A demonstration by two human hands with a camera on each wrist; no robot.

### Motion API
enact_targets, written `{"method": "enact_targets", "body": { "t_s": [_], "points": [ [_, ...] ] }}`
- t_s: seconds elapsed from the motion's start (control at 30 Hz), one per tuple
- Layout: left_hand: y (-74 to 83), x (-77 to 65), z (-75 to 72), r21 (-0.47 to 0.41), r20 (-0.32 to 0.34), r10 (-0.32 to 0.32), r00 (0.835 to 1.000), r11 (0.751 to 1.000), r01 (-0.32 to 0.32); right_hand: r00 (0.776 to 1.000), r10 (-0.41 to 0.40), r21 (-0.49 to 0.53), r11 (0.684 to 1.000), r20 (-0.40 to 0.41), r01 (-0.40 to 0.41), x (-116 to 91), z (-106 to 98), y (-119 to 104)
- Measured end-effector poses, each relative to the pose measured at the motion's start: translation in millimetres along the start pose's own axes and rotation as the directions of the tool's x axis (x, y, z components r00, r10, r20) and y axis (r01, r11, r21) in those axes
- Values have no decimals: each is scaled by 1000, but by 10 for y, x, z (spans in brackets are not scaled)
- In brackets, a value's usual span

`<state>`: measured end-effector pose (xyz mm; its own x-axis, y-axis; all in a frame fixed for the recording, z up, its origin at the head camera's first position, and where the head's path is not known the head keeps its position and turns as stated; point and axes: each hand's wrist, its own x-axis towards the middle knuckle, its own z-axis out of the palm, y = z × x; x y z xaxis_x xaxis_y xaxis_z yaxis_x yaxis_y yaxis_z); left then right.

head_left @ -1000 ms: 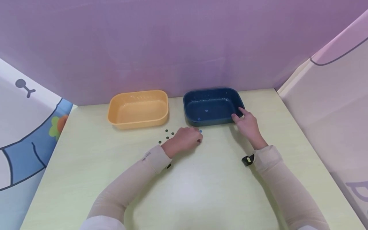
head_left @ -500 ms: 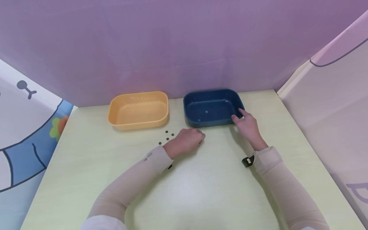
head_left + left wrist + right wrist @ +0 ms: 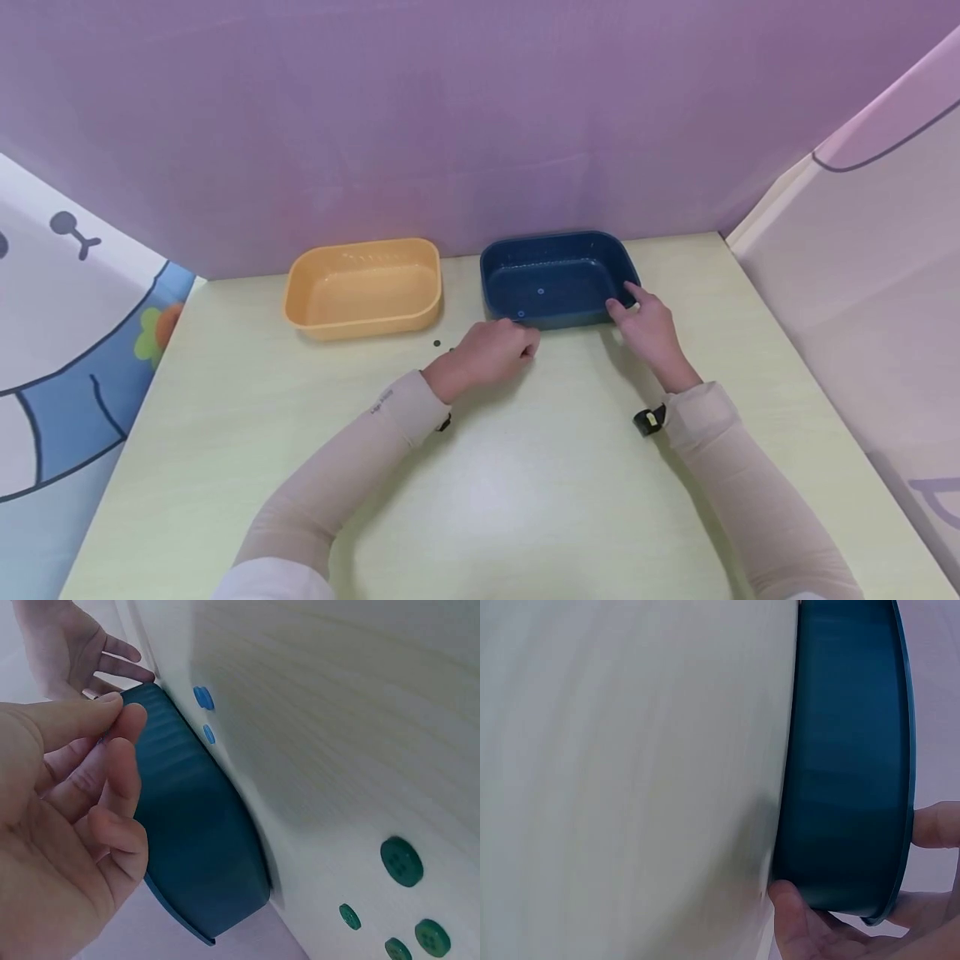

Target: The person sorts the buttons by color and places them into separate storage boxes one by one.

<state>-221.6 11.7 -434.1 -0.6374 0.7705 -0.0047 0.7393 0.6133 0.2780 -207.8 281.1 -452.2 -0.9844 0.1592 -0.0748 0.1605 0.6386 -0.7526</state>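
Note:
My left hand [image 3: 491,354] is raised at the front rim of a dark blue plastic tray [image 3: 577,320]. Its thumb and index fingertip pinch together in the left wrist view, on what looks like a small blue button, mostly hidden by the fingers. Two blue buttons [image 3: 203,697] lie on the table beside the tray wall. Inside the tray are two small blue buttons [image 3: 541,291]. My right hand [image 3: 647,333] grips the tray's front right corner, thumb and fingers around the wall. Several green buttons [image 3: 401,861] lie left of the tray, mostly behind my left hand in the head view.
A yellow tray [image 3: 363,327] stands to the left of the blue one, with a gap between them. Behind both rises a purple wall panel [image 3: 450,125]. Printed panels flank the pale table [image 3: 510,500] on both sides.
My left hand has come up from the tabletop to the blue tray's front rim, now covering most of the green buttons. The right hand keeps its grip on the tray.

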Motion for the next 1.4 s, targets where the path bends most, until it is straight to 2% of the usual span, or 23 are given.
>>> {"method": "enact_targets", "body": {
  "t_s": [0.2, 0.43, 0.67, 1.03, 1.4],
  "points": [
    [-5, 16, -25, -71, 0, 0, 1000, 997, 0, 1000, -1, -3, 1000, 1, 1, 18, -3, 3],
    [-35, 50, -95, -197, -14, 14, 1000, 980, -17, 1000, 4, 8, 1000, -1, -4, 27, 1, 4],
    [-59, 88, -184, -245, -9, -36, 999, 969, 33, 1000, 5, 4, 1000, 0, -5, 42, 12, 5],
    [-92, 134, -281, -291, 0, -108, 994, 951, 103, 1000, 2, 7, 1000, -2, -2, 32, 33, 1],
    [-169, 256, -423, -278, -26, -128, 991, 954, 116, 1000, -1, 13, 1000, -5, 1, 7, 24, 12]
  ]
}}
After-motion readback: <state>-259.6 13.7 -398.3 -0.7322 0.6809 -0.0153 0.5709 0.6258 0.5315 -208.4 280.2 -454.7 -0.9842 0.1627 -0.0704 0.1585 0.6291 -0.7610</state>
